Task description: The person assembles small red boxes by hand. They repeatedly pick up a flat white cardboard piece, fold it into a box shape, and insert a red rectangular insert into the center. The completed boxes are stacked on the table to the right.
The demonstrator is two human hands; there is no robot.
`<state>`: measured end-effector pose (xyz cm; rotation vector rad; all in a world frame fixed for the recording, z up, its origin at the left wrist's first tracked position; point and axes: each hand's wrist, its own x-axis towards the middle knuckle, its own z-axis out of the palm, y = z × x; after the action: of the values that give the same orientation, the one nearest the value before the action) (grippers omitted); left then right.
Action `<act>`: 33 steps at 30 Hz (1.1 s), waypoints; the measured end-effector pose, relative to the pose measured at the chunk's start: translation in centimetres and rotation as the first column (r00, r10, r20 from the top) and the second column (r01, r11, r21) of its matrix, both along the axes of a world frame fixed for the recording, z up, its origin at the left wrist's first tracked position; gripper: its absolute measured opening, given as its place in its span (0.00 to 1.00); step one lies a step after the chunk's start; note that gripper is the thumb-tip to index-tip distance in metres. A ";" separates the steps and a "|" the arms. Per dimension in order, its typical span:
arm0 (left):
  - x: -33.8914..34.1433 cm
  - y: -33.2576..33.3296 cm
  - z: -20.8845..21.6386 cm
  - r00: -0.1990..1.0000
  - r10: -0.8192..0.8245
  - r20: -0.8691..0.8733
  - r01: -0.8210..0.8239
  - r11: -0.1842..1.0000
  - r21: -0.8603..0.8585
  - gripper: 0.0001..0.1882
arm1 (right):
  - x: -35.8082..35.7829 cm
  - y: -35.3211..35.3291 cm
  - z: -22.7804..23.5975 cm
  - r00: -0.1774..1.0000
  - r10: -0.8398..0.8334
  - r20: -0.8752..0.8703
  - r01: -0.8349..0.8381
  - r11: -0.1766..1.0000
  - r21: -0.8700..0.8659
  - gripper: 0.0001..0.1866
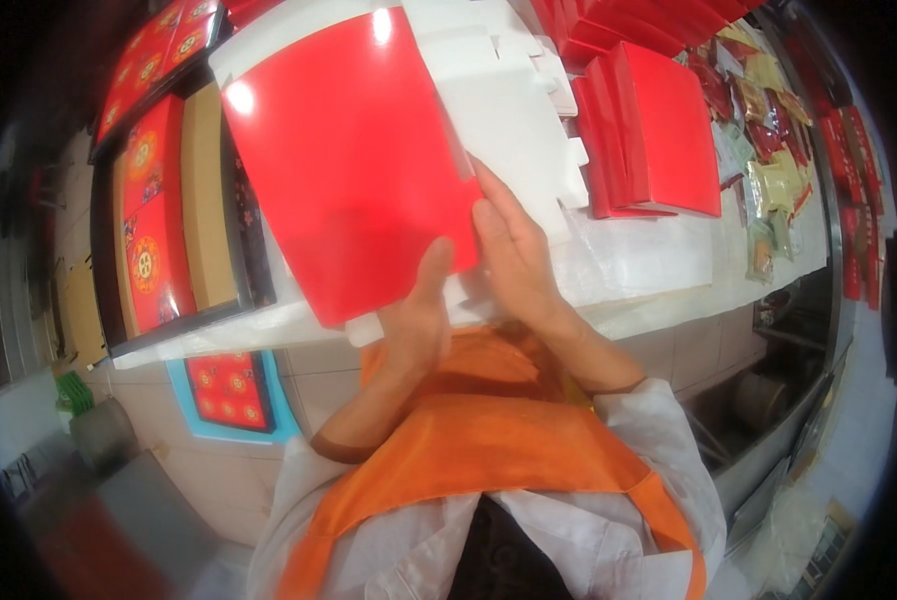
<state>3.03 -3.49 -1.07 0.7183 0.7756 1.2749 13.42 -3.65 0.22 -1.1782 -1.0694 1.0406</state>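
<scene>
I hold a flat red cardboard box blank [354,160], glossy red on the side facing me and white on its flaps, tilted up over the white table [659,265]. My left hand [416,315] grips its lower edge with the thumb pressed on the red face. My right hand [514,250] holds the lower right edge, fingers laid along the fold beside the white flaps [519,100]. An orange apron covers my front below the hands.
A stack of folded red boxes [654,130] stands on the table to the right, with several packaged snacks [769,150] beyond it. At the left lie open black trays with red patterned lids [154,215]. A blue-framed red panel [231,390] leans below the table edge.
</scene>
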 end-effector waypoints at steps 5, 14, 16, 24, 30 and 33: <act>-0.2 0.0 0.0 1.000 -0.018 -0.017 0.018 1.000 -0.001 0.26 | 0.1 -0.3 0.1 1.000 -0.002 -0.015 0.002 0.999 -0.051 0.23; -0.1 0.0 -0.9 0.999 -0.008 -0.053 0.008 1.000 0.004 0.24 | -1.2 -0.6 0.0 1.000 -0.012 -0.006 0.012 0.997 -0.074 0.24; -0.1 0.0 -1.0 1.000 -0.005 -0.020 0.005 1.000 -0.015 0.23 | -1.3 -0.7 -0.4 1.000 -0.003 0.019 0.004 0.999 -0.045 0.24; -0.2 0.0 -0.6 0.996 -0.020 0.088 0.026 0.998 -0.065 0.24 | -1.8 -1.7 0.4 0.989 -0.001 0.150 0.004 1.000 -0.017 0.24; -0.1 0.1 -0.5 0.991 -0.008 0.131 0.016 0.998 -0.060 0.20 | -2.3 -1.7 0.2 0.983 -0.065 0.170 0.070 0.997 -0.023 0.24; -0.1 0.4 0.0 0.993 -0.019 0.120 0.025 0.998 -0.053 0.20 | -2.3 -1.7 -0.2 0.980 -0.091 0.177 0.089 0.996 0.020 0.23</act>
<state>2.91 -3.14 -1.10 0.5995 0.7003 1.2606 11.12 -5.40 0.02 -1.3159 -1.1481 0.8701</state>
